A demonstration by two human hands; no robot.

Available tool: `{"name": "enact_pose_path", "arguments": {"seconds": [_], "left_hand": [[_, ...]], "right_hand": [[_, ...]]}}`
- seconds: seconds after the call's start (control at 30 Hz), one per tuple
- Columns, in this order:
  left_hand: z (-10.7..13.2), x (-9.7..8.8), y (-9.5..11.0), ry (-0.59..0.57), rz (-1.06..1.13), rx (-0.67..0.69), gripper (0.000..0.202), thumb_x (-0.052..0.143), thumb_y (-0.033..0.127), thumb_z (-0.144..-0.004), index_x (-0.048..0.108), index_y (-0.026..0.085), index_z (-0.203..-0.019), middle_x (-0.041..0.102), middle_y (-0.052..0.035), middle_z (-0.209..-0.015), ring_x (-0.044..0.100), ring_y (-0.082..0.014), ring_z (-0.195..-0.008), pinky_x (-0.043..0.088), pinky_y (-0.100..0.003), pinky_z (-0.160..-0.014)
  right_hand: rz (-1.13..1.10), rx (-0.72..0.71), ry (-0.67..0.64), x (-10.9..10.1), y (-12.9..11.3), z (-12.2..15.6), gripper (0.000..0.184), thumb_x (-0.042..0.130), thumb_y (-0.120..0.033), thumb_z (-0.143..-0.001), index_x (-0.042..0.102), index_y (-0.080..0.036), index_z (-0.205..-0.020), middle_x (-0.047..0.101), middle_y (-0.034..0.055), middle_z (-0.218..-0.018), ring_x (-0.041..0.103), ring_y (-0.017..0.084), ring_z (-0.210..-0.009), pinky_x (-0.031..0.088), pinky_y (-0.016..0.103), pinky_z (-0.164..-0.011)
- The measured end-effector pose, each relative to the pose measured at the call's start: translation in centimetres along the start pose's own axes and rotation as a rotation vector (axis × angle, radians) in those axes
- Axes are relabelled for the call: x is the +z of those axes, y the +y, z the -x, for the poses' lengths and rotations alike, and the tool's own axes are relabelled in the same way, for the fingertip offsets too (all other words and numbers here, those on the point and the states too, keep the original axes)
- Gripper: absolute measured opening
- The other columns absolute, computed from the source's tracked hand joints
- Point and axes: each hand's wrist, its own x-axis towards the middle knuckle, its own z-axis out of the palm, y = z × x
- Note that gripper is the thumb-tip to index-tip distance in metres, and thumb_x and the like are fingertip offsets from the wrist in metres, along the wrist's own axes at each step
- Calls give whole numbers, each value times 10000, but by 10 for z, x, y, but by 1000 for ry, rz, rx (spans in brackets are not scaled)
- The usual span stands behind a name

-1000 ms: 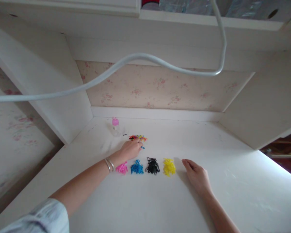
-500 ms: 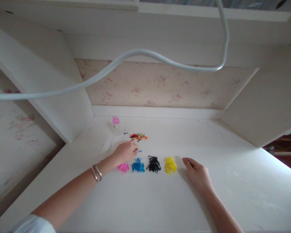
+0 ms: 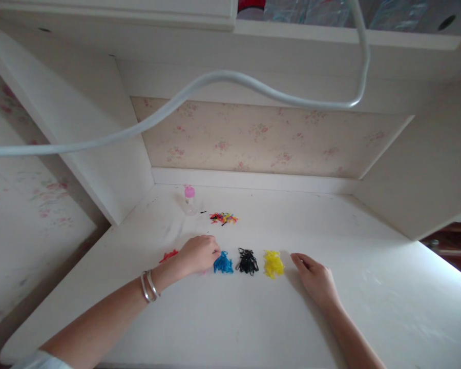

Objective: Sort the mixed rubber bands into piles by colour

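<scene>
My left hand (image 3: 197, 253), with two silver bangles on its wrist, is closed in a pinch at the upper left edge of the blue rubber band pile (image 3: 223, 263). The blue band in its fingertips blends into that pile. Beneath this hand the pink band pile (image 3: 203, 272) is mostly hidden, and red bands (image 3: 169, 255) show to its left. A black band pile (image 3: 248, 262) and a yellow band pile (image 3: 274, 264) continue the row. Right of the yellow pile, my right hand (image 3: 315, 281) rests on the table with curled fingers, nothing visible in them.
A mixed heap of coloured bands (image 3: 223, 219) lies farther back, with a stray black band (image 3: 203, 211) beside it. Left of that stands a clear bottle with a pink cap (image 3: 189, 192). A white cable (image 3: 223, 77) crosses high in front of the shelf.
My left hand has moved down toward me, carrying a blue rubber band from near the mixed heap to the blue pile. My right hand stays in place. The view has shifted slightly.
</scene>
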Motion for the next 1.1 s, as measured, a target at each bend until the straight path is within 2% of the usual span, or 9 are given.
{"name": "enact_pose_path", "arguments": {"seconds": [0.07,0.17,0.33,0.43,0.53,0.63,0.77,0.9,1.1], "left_hand": [[2,-7,-2,26,16,4,267,506,267,-793,693,228,-606,656,-11,-723,597,-158,-679,396,-243,-608],[10,-22,-7,86,49,-16,255,476,263,-827,704,232,-719,657,-8,-784,596,-145,-701,402,-235,-634],[51,-39,-13,194,157,-94,270,425,278,-879,683,204,-845,672,-15,-836,597,-129,-737,418,-210,-675],[90,-32,-20,221,339,-200,280,428,328,-882,675,208,-830,674,11,-767,596,-123,-689,419,-193,-621],[128,-11,-32,212,490,-367,304,443,402,-869,679,211,-875,667,28,-697,591,-128,-623,424,-191,-566],[153,12,-42,260,565,-497,326,460,444,-853,677,204,-886,668,20,-686,601,-140,-625,451,-194,-570],[161,27,-47,323,590,-489,298,490,430,-849,669,204,-920,682,8,-760,619,-137,-675,472,-193,-635],[157,28,-47,310,610,-464,283,493,420,-854,667,212,-935,684,9,-776,620,-134,-679,476,-197,-639],[158,28,-48,296,630,-458,271,480,417,-865,651,212,-910,669,10,-761,605,-130,-656,469,-204,-626]], "right_hand": [[-9,-1,5,0,0,0,436,407,-536,-814,712,-244,-921,722,32,-887,648,197,-825,451,263,-726],[-19,2,-3,0,0,1,437,409,-535,-811,712,-242,-926,722,28,-896,647,197,-839,453,262,-727],[-42,17,-19,0,1,-2,440,425,-539,-795,712,-235,-932,721,30,-933,642,202,-881,455,263,-754],[-52,23,-19,-1,1,-7,440,444,-537,-779,716,-226,-928,721,35,-940,642,210,-891,464,265,-735],[-12,9,-34,-4,-10,-14,429,457,-532,-774,720,-224,-915,725,32,-908,647,209,-855,464,257,-691],[62,-93,-71,-5,-40,-20,430,434,-535,-790,725,-236,-895,725,16,-787,648,186,-732,440,241,-613],[183,-268,-158,6,-98,-28,412,418,-522,-806,726,-256,-872,676,-10,-615,603,147,-576,389,229,-542],[334,-395,-264,35,-147,-43,327,419,-404,-839,709,-284,-932,707,-5,-732,627,146,-663,393,219,-595],[411,-430,-295,80,-187,-70,333,401,-380,-868,687,-312,-1025,711,25,-944,636,187,-834,412,236,-648]]}}
